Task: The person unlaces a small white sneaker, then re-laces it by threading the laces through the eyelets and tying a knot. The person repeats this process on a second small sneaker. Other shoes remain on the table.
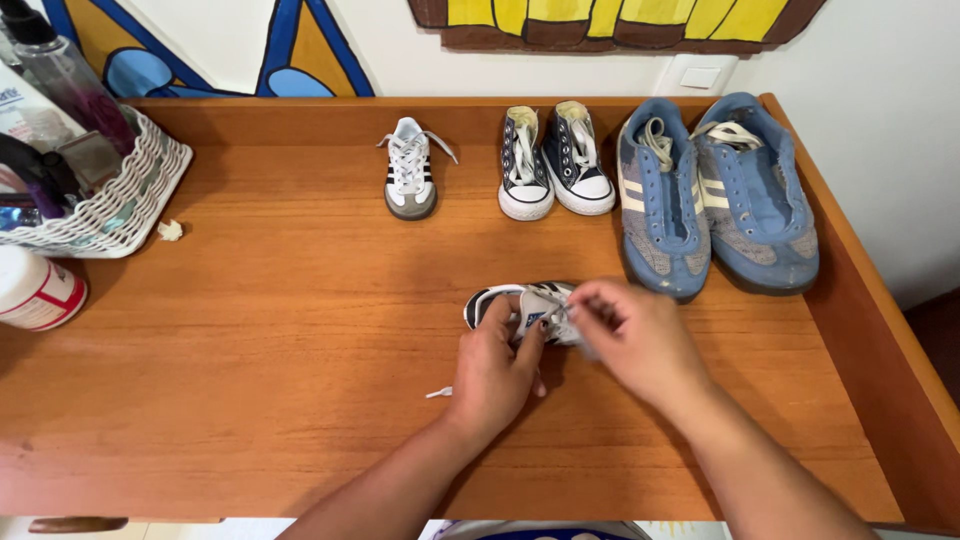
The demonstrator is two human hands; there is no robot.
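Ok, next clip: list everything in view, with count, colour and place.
small striped shoe: one, white and black, centre front, under both hands
matching small shoe: one, white and black, back
high-top pair: two, dark grey, back centre
large sneakers: two, blue, back right
basket: one, white, left edge, holding bottles
jar: one, white and red, far left
table: one, orange wood
left hand: holding the shoe
right hand: fingers at its laces

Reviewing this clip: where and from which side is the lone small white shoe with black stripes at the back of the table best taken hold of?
Judging by its pose, the small white shoe is best gripped across its middle, over the striped sides, coming from above. It stands upright on its sole, toe toward the camera, with free table on both sides. Its loose laces splay outward, so a grip on the sides avoids them.
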